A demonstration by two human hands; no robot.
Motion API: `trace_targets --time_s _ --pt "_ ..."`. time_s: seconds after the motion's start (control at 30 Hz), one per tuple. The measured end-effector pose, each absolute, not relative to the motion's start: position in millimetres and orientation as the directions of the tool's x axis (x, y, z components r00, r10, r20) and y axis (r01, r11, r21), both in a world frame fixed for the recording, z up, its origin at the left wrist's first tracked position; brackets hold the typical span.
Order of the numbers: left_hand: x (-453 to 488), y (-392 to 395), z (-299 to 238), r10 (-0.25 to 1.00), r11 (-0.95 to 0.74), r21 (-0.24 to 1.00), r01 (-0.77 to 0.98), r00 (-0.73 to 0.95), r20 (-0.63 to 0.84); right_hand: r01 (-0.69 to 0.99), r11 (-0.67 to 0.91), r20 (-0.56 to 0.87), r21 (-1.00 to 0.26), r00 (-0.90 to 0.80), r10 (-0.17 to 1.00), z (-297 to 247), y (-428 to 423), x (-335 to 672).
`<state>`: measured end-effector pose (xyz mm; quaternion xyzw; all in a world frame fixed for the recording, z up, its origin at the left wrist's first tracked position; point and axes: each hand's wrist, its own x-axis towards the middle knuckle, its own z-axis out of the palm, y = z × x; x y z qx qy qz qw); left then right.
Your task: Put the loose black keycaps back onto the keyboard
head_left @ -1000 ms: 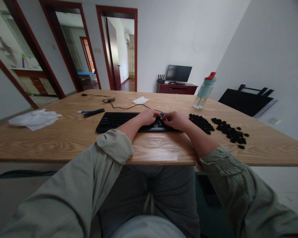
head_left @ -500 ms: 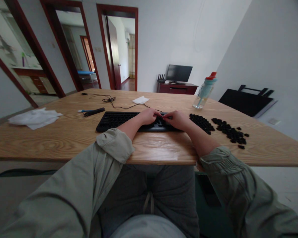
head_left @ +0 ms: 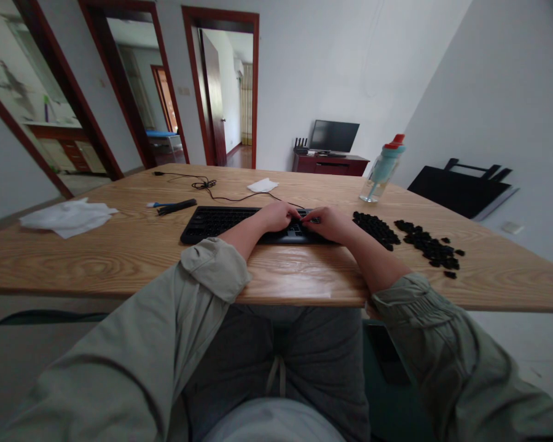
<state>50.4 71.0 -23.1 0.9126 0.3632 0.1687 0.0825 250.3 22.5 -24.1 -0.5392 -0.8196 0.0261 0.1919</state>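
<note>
A black keyboard [head_left: 221,222] lies near the table's front edge, some of its keys hidden under my hands and forearms. Over its right half, my left hand [head_left: 279,216] has its fingers drawn together at the keys. My right hand [head_left: 328,222] meets it from the other side, thumb and fingers pinched close to the left fingertips. Whatever is between the fingers is too small to make out. To the right of the keyboard sits a tight patch of black keycaps [head_left: 376,229], and beyond it a looser scatter of keycaps [head_left: 431,247].
A clear bottle with a red lid [head_left: 381,169] stands at the back right. The keyboard's cable [head_left: 233,199] runs to the back left. White tissue [head_left: 69,218], a brush with dark bristles [head_left: 177,207] and a small paper [head_left: 262,185] lie on the wooden table [head_left: 120,264].
The view has shifted very slightly. Both hands stay at the same place on the keyboard, with only slight finger movement.
</note>
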Motion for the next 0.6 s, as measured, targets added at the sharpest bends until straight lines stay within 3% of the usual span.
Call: trace_targets --time_s 0.6 --pt "51.7 64.7 -19.8 0.705 -0.709 0.193 0.678 0.670 0.234 0.894 0.433 0.324 -0.118 -0.378 0.867 -25.8 24.1 247.5"
